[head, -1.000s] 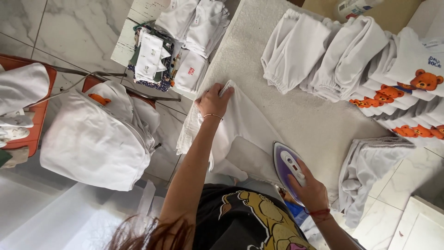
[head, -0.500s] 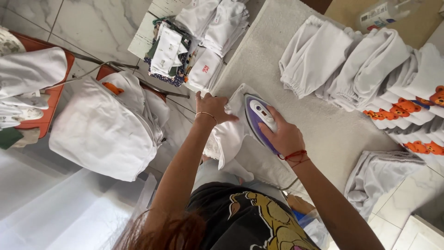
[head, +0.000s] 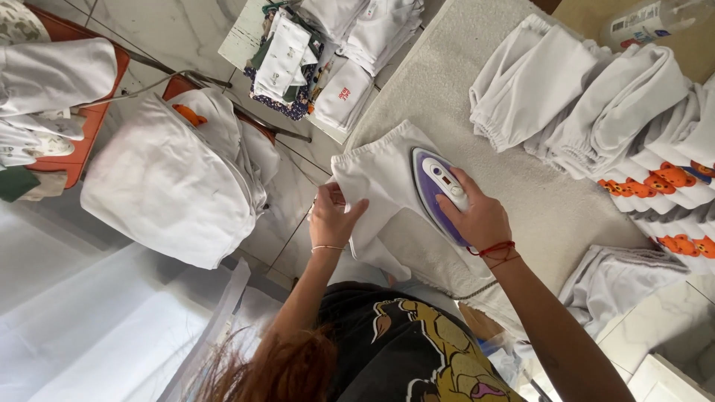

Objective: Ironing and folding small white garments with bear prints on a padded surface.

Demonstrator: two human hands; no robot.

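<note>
A white garment [head: 376,175] with an elastic edge lies on the grey padded ironing surface [head: 447,82]. My right hand [head: 480,216] grips a purple and white iron [head: 436,186] that rests flat on the garment. My left hand [head: 333,216] pinches the garment's edge at the side of the surface, holding the cloth taut. A red string bracelet circles my right wrist.
Folded white garments [head: 573,97] are piled at the far side, some with orange bear prints [head: 663,179]. Another white piece [head: 611,279] lies at the near right. A large white bundle [head: 171,186] sits on an orange chair, and a small table [head: 313,45] holds more clothes.
My right hand has slid the iron from the near right up onto the garment. My left hand pulled back from the flat cloth to grip its near edge.
</note>
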